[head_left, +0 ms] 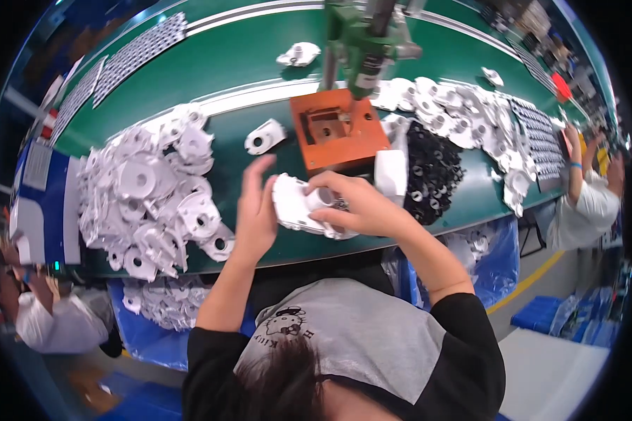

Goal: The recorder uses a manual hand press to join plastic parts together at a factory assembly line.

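Above the bench's near edge I hold a white plastic housing part (pixel 292 206) with a round raised tube on it. The thumb and fingers of my right hand (pixel 364 206) close around that tube. My left hand (pixel 256 214) is at the part's left edge, its fingers stretched upward and not wrapped round it; whether the palm touches the part is hard to see. Just beyond my hands stands an orange fixture block (pixel 305 149) with a recessed pocket, under a green press head (pixel 364 59). Another white housing part (pixel 265 137) lies left of the fixture.
A large heap of white parts (pixel 137 179) covers the bench on the left; more white parts (pixel 463 116) lie at the right. Small black pieces (pixel 432 172) are piled beside a white block (pixel 391 174). Blue-lined bins (pixel 147 344) sit below the bench edge. Co-workers are at both sides.
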`<state>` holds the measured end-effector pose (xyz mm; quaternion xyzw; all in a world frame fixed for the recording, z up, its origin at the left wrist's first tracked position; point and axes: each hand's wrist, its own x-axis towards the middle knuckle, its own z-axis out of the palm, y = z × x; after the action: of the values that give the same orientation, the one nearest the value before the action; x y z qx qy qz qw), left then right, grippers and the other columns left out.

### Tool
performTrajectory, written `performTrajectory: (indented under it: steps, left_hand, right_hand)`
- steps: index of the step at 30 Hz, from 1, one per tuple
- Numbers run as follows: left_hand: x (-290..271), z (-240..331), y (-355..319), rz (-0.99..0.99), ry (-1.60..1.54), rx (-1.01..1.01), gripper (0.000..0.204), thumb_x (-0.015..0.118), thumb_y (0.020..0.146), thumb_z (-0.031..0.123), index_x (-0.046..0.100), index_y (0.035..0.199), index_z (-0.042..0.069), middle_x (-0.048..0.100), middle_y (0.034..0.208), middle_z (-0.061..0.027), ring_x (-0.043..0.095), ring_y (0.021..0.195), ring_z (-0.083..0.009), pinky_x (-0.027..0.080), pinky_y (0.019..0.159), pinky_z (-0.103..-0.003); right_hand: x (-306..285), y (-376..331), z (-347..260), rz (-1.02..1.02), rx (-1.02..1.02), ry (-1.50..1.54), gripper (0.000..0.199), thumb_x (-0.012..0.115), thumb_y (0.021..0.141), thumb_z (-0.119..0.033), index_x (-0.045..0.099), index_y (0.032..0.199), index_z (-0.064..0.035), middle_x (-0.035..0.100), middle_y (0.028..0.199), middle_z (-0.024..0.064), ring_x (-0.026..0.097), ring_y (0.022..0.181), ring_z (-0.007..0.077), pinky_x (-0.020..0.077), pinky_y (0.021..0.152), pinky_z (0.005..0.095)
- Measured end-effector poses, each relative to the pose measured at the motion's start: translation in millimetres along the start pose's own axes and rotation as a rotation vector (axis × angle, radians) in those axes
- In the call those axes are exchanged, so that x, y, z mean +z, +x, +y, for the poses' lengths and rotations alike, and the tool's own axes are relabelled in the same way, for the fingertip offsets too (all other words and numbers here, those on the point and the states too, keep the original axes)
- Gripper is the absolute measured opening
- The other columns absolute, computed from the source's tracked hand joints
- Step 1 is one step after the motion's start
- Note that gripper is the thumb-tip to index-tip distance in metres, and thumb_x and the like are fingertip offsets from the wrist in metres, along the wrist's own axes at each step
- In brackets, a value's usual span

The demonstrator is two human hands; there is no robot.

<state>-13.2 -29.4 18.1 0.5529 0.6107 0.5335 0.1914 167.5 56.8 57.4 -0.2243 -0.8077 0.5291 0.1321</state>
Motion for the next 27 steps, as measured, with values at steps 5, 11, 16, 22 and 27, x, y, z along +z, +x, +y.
performTrajectory:
  steps: [5, 11, 16, 22, 27]
  left_hand:
    - [-9.2, 41.2, 12.0, -0.201, 0.355, 0.481, 0.053, 0.072, 0.072, 0.022, 0.052, 0.118, 0.004, 0.053, 0.119, -0.0155, 0.049, 0.111, -0.0308, 0.039, 0.092, -0.041]
    - [-3.0, 36.6, 27.8, -0.487, 0.178, 0.413, 0.031, 0.071, 0.067, 0.006, 0.061, 0.096, 0.004, 0.061, 0.09, -0.0106, 0.058, 0.085, -0.0304, 0.047, 0.075, -0.037]
    - [11.4, 18.4, 70.8, -0.268, 0.462, 0.503, 0.023, 0.069, 0.073, 0.012, 0.059, 0.092, 0.005, 0.063, 0.084, -0.0114, 0.06, 0.075, -0.0298, 0.048, 0.068, -0.036]
    - [57.3, -20.1, 113.5, -0.205, 0.652, 0.673, 0.016, 0.062, 0.077, 0.013, 0.054, 0.09, 0.009, 0.061, 0.084, -0.0087, 0.061, 0.078, -0.0279, 0.049, 0.068, -0.038]
    - [66.3, -23.9, 122.8, -0.121, 0.615, 0.738, 0.012, 0.062, 0.075, 0.013, 0.055, 0.085, 0.01, 0.061, 0.087, -0.0082, 0.061, 0.084, -0.0263, 0.049, 0.068, -0.038]
  right_hand:
    - [0.7, -1.6, 29.8, 0.048, 0.071, 0.398, 0.033, 0.064, 0.084, -0.021, 0.052, 0.108, -0.0039, 0.06, 0.089, 0.0049, 0.056, 0.076, 0.0082, 0.0456, 0.066, 0.0233]
    - [-25.8, -45.2, 24.0, 0.104, 0.245, 0.816, 0.028, 0.047, 0.093, -0.021, 0.052, 0.111, -0.0008, 0.064, 0.088, 0.0086, 0.062, 0.064, 0.0132, 0.049, 0.051, 0.0239]
    - [-115.0, -107.9, 112.2, 1.104, 0.354, -0.399, 0.024, 0.061, 0.082, -0.019, 0.06, 0.098, -0.0011, 0.063, 0.081, 0.0177, 0.063, 0.075, 0.0284, 0.0484, 0.068, 0.036]
    - [-164.9, -161.2, 218.4, 1.043, 0.548, -0.657, 0.021, 0.061, 0.08, -0.019, 0.057, 0.093, -0.0025, 0.062, 0.074, 0.0186, 0.061, 0.071, 0.0318, 0.0466, 0.065, 0.0387]
    - [-170.0, -161.1, 222.0, 1.16, 0.495, -0.623, 0.015, 0.062, 0.075, -0.012, 0.058, 0.085, -0.0013, 0.063, 0.07, 0.0134, 0.062, 0.065, 0.0241, 0.0474, 0.062, 0.0338]
